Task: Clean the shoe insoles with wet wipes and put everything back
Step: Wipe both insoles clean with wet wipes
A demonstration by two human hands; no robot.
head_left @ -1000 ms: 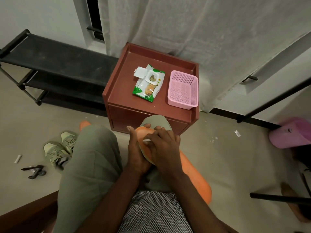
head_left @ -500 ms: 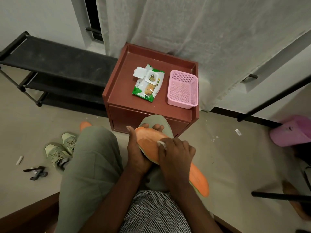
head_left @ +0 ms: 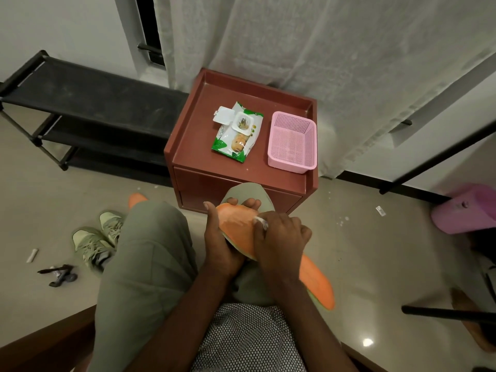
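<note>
On the person's lap, the orange insole is mid-wipe, so I'd say the job is somewhere in the middle. A second orange insole peeks out behind the left knee on the floor, the shoes sit empty beside it, and the wipes pack lies lid-open on the little red table next to a pink basket. Still to go, I'd guess: finishing, refitting insoles, tidying up. Left hand has fingers curled round the insole's front end, steadying it. Right hand has fingers bunched, pinching a white wipe down onto the surface.
</note>
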